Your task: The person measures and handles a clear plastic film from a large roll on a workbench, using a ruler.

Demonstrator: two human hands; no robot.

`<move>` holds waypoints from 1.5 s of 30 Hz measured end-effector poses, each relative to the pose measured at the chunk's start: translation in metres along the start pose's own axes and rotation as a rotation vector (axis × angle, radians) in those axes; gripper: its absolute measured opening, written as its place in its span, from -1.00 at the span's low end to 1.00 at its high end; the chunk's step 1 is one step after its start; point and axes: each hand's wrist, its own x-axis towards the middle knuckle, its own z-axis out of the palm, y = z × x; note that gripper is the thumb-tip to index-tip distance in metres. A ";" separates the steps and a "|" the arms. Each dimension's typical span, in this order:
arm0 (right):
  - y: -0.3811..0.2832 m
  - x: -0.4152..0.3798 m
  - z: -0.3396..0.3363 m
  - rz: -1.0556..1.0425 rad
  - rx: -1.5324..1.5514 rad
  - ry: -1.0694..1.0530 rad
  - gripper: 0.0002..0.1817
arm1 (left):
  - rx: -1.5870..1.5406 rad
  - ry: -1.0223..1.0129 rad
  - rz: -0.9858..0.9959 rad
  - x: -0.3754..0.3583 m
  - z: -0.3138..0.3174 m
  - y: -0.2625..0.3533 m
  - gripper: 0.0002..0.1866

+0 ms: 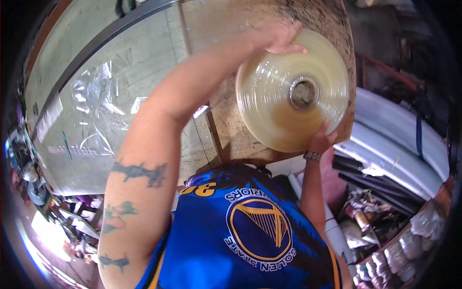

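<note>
A large roll of clear, yellowish plastic film (269, 106) lies on its flat side on the brown board at the top of the view, its hollow core (303, 93) facing up. My left hand (281, 37) grips its far upper rim, the thumb resting on the face and the fingers toward the outer edge. Lower down, my right hand (323, 138), below a wristwatch (313, 155), holds the near right rim with its thumb on the face. The remaining right fingers are mostly hidden beneath or beside the roll.
To the left stretches a grey-green work surface (144, 62) with crumpled clear plastic (98, 89), a thin pen-like item (66, 144) and a long dark bar (113, 32). Long silvery rolls (394, 144) lie right of the board's edge. Wrapped bundles (399, 255) sit lower right.
</note>
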 end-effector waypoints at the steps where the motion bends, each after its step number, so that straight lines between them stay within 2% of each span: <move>1: -0.006 0.000 0.005 0.004 0.179 -0.014 -0.43 | 0.023 0.024 0.007 0.000 -0.003 -0.003 -0.09; 3: -0.012 -0.004 0.008 0.035 0.534 -0.047 -0.38 | -0.079 0.088 -0.134 -0.026 -0.007 -0.004 -0.03; 4: -0.013 -0.004 0.005 0.081 0.472 -0.067 -0.54 | -0.078 0.121 -0.241 -0.052 -0.015 0.002 -0.01; 6: 0.000 0.004 0.006 -0.006 0.378 -0.044 -0.52 | -0.054 -0.064 -0.328 -0.127 -0.047 0.023 0.05; 7: -0.001 0.006 0.006 0.022 0.241 -0.044 -0.49 | 0.046 -0.003 -0.291 -0.168 -0.036 0.024 0.06; 8: -0.002 0.008 0.005 0.050 0.104 -0.048 -0.46 | 0.139 0.009 -0.363 -0.201 -0.026 0.040 0.03; 9: -0.006 0.006 -0.001 0.134 -0.137 -0.060 -0.42 | 0.118 0.126 -0.301 -0.232 -0.010 0.041 -0.01; 10: 0.003 0.009 0.003 0.054 -0.003 -0.051 -0.37 | 0.207 0.175 -0.354 -0.251 0.001 0.050 -0.12; 11: 0.010 0.011 0.007 -0.024 0.127 -0.031 -0.31 | 0.170 0.078 -0.352 -0.260 -0.005 0.053 -0.34; 12: 0.003 0.006 0.006 -0.006 0.149 -0.038 -0.29 | 0.287 0.152 -0.322 -0.267 0.016 0.043 -0.63; 13: -0.005 0.005 0.005 0.014 0.168 -0.035 -0.26 | 0.357 0.187 -0.269 -0.272 0.027 0.034 -0.81; 16: 0.013 0.017 0.016 -0.187 0.159 0.056 -0.19 | 0.231 0.116 -0.188 -0.292 0.004 0.031 -0.89; 18: 0.026 0.035 0.016 -0.046 -0.052 -0.055 -0.09 | 0.210 0.120 -0.145 -0.319 -0.033 0.022 -0.93; 19: 0.021 0.034 0.012 0.026 -0.171 -0.111 -0.04 | 0.225 0.110 -0.163 -0.336 -0.046 0.014 -0.94; 20: 0.017 0.028 0.012 0.059 -0.065 -0.124 0.05 | 0.245 0.100 -0.180 -0.353 -0.061 0.000 -0.95; 23: 0.021 0.035 0.015 0.034 -0.145 -0.076 0.12 | 0.242 0.170 -0.248 -0.409 -0.091 -0.045 -0.95; 26: 0.013 0.033 0.013 0.096 -0.250 -0.042 0.13 | 0.232 0.163 -0.280 -0.462 -0.134 -0.067 -0.92; 29: 0.026 0.042 0.025 0.084 -0.172 0.004 0.15 | -0.072 0.076 -0.424 -0.493 -0.170 -0.087 -0.86; 32: 0.019 0.047 0.013 0.104 -0.242 -0.156 0.16 | -0.154 0.043 -0.411 -0.505 -0.173 -0.137 -0.80; 33: 0.037 0.056 0.022 0.027 -0.232 -0.071 0.16 | -0.151 0.029 -0.428 -0.507 -0.176 -0.146 -0.80; 35: 0.039 0.066 0.028 0.078 -0.259 -0.085 0.10 | -0.214 0.060 -0.466 -0.510 -0.174 -0.161 -0.79; 39: 0.044 0.072 0.026 0.059 -0.287 -0.154 0.05 | -0.300 0.085 -0.538 -0.518 -0.179 -0.175 -0.77; 41: 0.049 0.068 0.030 0.053 -0.090 -0.204 -0.02 | -0.331 0.117 -0.552 -0.530 -0.176 -0.187 -0.76; 42: 0.025 0.054 0.014 0.098 -0.109 -0.314 -0.07 | -0.389 0.131 -0.560 -0.533 -0.172 -0.192 -0.76; 43: 0.019 0.051 0.012 0.135 -0.212 -0.239 -0.09 | -0.410 0.122 -0.593 -0.534 -0.173 -0.185 -0.78; 44: 0.051 0.065 0.027 0.019 -0.095 -0.158 -0.08 | -0.334 0.127 -0.622 -0.533 -0.174 -0.178 -0.83; 45: 0.023 0.050 0.008 0.072 -0.186 -0.240 -0.06 | -0.317 0.103 -0.647 -0.534 -0.172 -0.182 -0.86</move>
